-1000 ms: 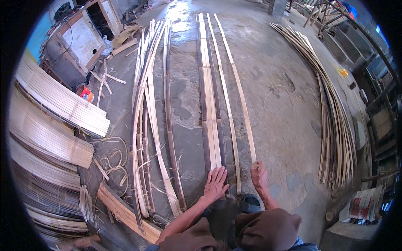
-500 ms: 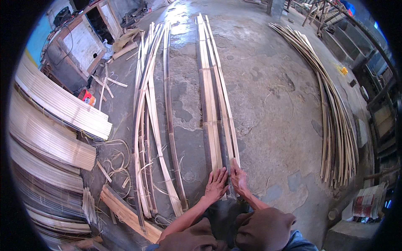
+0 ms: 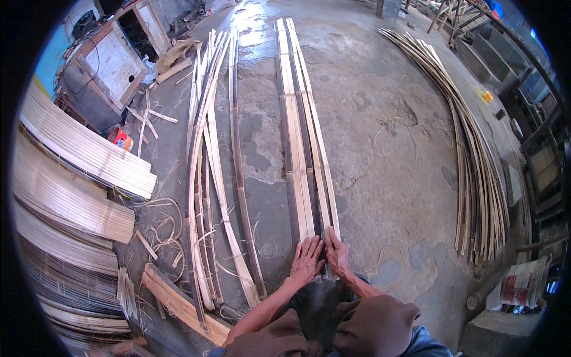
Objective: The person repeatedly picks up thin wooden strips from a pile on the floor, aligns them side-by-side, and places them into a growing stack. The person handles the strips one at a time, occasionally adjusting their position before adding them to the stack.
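Observation:
Several long split bamboo strips (image 3: 301, 199), pale with dark edges, lie side by side on the concrete floor and run away from me. My left hand (image 3: 306, 260) rests flat across their near ends, fingers stretched forward. Along the right edge, my right hand (image 3: 337, 253) is closed on the outermost bamboo strips (image 3: 324, 184), its fingers together and close to the left hand. Both hands cover part of the near ends. A narrow gap separates the right strips from the wider group. To the left lies a single dark-edged strip (image 3: 240, 178), next to a loose, crossing pile of strips (image 3: 202, 149).
Stacked bamboo slat bundles (image 3: 77, 196) line the left side. Curly shavings (image 3: 163, 223) and a wooden plank (image 3: 178, 300) lie near them. A red container (image 3: 122, 140) stands farther back. A long curved bundle of strips (image 3: 470, 160) lies on the right, near a whitish-red bucket (image 3: 523, 282).
The view has shifted slightly. My right hand has edged a little toward my left hand along the strips; the left hand stays flat on them.

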### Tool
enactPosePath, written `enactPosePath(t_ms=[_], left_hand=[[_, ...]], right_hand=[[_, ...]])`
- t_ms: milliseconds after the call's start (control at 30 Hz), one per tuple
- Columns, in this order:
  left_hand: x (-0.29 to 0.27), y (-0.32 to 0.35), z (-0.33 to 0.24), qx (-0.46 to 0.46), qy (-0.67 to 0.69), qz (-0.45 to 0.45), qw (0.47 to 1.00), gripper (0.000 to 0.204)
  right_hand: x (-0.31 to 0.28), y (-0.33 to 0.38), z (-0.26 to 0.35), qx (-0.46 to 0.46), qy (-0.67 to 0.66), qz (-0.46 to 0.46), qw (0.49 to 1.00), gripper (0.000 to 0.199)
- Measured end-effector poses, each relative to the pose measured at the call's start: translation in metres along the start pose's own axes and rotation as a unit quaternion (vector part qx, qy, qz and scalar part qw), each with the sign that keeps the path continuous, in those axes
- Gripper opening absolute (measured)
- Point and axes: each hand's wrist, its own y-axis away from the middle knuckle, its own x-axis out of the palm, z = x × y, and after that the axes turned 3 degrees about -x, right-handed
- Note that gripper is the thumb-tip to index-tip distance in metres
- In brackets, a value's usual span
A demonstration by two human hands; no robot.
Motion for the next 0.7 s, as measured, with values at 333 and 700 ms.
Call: enactPosePath(t_ms=[333,700], left_hand=[[-0.005,-0.005,-0.005,-0.012,0.039,0.002,0.999,0.070],[0.004,-0.002,-0.003,0.001,-0.009,-0.020,1.000,0.068]], right_hand=[[-0.003,-0.014,-0.026,-0.160,0.106,-0.016,0.981,0.045],[-0.031,-0.017,0.006,-0.139,0.308,0.060,0.939,0.050]])
